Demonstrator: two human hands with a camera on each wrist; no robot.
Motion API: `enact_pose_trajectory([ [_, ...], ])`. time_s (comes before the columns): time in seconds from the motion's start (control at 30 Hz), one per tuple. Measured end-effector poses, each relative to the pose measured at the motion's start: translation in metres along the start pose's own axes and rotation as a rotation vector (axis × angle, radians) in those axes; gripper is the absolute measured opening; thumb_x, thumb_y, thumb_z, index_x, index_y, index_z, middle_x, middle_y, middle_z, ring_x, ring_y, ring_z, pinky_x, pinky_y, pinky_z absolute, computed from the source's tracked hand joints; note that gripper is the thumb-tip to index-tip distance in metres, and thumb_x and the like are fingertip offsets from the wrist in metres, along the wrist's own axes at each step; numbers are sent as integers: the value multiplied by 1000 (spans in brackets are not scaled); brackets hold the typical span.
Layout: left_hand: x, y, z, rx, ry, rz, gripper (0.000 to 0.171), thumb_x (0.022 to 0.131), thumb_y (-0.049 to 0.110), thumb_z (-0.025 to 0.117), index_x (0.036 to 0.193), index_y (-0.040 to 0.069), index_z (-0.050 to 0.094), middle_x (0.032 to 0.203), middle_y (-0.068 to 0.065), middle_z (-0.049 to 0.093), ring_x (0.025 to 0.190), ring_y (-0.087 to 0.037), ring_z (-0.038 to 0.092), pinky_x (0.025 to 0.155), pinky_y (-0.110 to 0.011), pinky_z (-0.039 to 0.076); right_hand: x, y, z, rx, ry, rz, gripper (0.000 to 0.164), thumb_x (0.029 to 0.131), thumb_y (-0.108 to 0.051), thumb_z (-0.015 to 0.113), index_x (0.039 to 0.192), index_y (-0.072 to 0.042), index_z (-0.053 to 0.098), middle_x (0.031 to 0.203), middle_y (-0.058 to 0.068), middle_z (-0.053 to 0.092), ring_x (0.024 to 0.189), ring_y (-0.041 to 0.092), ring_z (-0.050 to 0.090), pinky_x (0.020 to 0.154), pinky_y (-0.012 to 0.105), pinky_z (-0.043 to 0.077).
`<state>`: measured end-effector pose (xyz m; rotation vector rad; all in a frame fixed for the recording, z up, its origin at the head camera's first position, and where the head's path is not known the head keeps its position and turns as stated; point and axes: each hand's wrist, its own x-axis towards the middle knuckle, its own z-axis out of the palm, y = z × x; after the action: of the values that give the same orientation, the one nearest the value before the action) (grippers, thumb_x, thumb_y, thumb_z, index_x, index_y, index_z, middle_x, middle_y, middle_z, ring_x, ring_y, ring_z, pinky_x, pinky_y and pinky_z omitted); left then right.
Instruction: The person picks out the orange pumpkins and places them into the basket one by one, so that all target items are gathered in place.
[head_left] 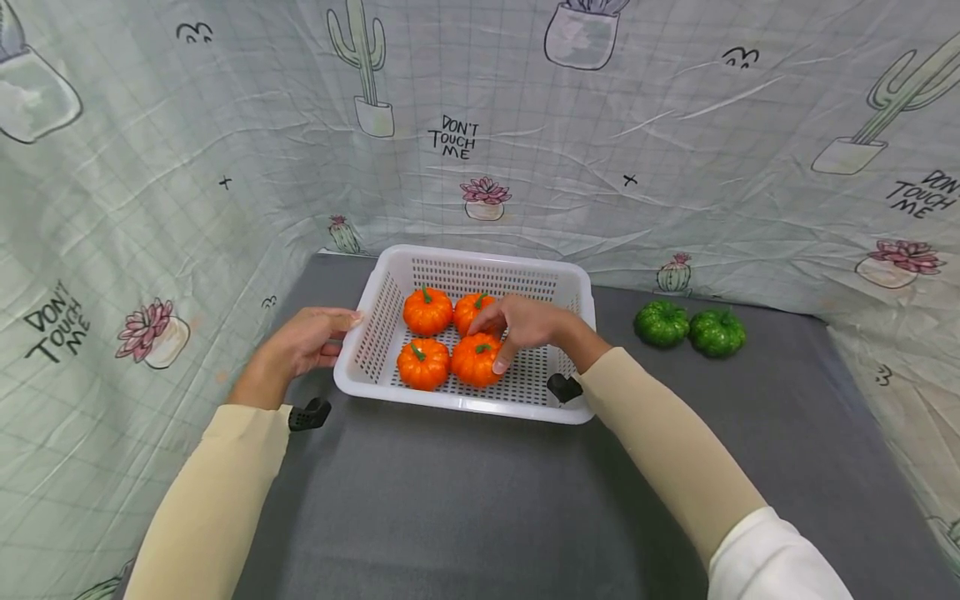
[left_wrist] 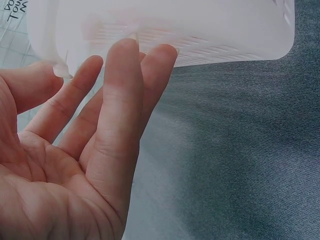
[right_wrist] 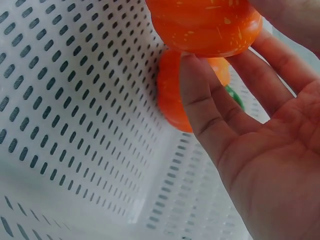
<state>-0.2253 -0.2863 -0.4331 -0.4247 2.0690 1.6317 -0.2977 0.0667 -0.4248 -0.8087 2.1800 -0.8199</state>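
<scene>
A white plastic basket (head_left: pixel 465 402) with slotted walls stands on the table, with several small orange pumpkins inside. My left hand (head_left: pixel 311 340) holds its left rim, the thumb at the edge and the fingers against the outer wall; the left wrist view shows this hand (left_wrist: pixel 95 135) close to the basket (left_wrist: pixel 220 30). Inside the basket, my right hand (head_left: pixel 528 323) grips the front right pumpkin (head_left: pixel 472 364). Seen from the right wrist, the fingers of this hand (right_wrist: pixel 260 145) reach round the pumpkin (right_wrist: pixel 205 30), with another pumpkin (right_wrist: pixel 172 95) behind it.
Two green pumpkins (head_left: pixel 662 323) (head_left: pixel 717 333) sit side by side on the grey tabletop (head_left: pixel 450 500), right of the basket. Two more orange pumpkins, back left (head_left: pixel 427 312) and front left (head_left: pixel 423 364), lie in the basket. A printed cloth (head_left: pixel 525 142) hangs behind and at both sides.
</scene>
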Motion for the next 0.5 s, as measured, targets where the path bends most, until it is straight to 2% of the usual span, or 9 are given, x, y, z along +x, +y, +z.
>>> enact_pose_trajectory([
  [0.37,1,-1,0,0,-11,1,57,107,32,58,156,6,45,102,6,70,86,-13,76,82,-38,65,4,3,11,-80,-48,16,66,76,-14,93,137,-14,68,145,5,65,136,26,58,122,46,42],
  [0.5,2,1,2,9,-14,3,57,107,33,59,156,6,46,103,6,70,86,-13,76,82,-38,65,3,5,14,-97,-47,2,61,79,-11,91,136,-13,68,138,4,68,121,24,64,111,40,51],
])
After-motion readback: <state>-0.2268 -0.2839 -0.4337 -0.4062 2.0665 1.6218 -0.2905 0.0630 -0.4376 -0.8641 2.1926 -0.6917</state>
